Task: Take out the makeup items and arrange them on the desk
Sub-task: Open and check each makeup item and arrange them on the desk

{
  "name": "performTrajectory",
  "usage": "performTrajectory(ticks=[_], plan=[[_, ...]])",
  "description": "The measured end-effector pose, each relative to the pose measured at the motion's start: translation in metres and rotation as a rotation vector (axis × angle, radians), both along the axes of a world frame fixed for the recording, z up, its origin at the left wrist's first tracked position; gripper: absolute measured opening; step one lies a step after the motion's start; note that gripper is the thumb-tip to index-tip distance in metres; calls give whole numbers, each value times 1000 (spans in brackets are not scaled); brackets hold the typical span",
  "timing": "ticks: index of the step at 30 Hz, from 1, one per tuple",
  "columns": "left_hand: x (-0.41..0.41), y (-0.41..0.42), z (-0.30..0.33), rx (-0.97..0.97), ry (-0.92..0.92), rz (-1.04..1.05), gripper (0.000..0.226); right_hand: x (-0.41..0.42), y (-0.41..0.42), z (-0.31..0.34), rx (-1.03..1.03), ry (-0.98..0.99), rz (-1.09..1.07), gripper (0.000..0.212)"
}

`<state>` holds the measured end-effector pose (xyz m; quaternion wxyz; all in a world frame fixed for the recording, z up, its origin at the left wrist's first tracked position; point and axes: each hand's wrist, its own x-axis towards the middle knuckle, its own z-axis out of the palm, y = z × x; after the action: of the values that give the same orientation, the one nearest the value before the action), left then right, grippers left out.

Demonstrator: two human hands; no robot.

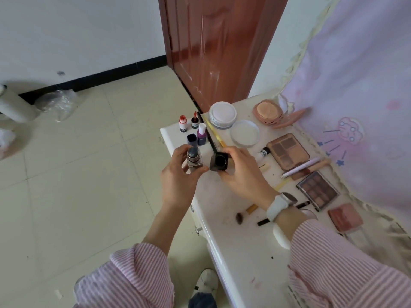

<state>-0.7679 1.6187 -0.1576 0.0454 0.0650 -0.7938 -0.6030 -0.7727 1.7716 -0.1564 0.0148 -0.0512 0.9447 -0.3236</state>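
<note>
I have a bottle and its cap apart, one in each hand, above the desk's left end.

My left hand [178, 172] curls round a small square glass bottle with a dark round top [194, 159]; my right hand [242, 172] pinches the square black cap [219, 161], its hollow facing me, just beside the bottle. Below, the white desk [240, 241] carries a purple nail-polish bottle [201, 136], a brown eyeshadow palette [288, 151] and a round white powder jar [222, 115].
</note>
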Motion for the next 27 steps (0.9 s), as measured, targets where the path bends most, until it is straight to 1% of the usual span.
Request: performTrajectory(ticks=[5,10,13,15,17,19,21,23,25,27], plan=[[-2,-1,-4,-76,55,-47,56,-28,2,0,111,-28,116,44],[-6,4,-8,-119,84,-63,51,-36,0,0,243,-21,184,44],[-5,5,-7,-166,98,-60,50,-36,0,0,294,-42,202,50],[-2,4,-6,-232,109,-50,55,-33,2,4,284,-44,209,54],[5,2,-3,-273,137,-27,60,-27,14,12,241,-1,191,49],[15,1,-2,-334,146,10,61,-22,34,18,299,52,178,39],[30,5,-6,-420,129,70,59,-19,56,21,432,42,174,34],[44,11,-12,-513,82,101,58,-20,73,20,542,-2,172,34],[54,18,-19,-541,-27,74,62,-23,85,17,632,-34,188,35],[59,22,-28,-546,-152,16,70,-27,93,15,678,-49,202,34]])
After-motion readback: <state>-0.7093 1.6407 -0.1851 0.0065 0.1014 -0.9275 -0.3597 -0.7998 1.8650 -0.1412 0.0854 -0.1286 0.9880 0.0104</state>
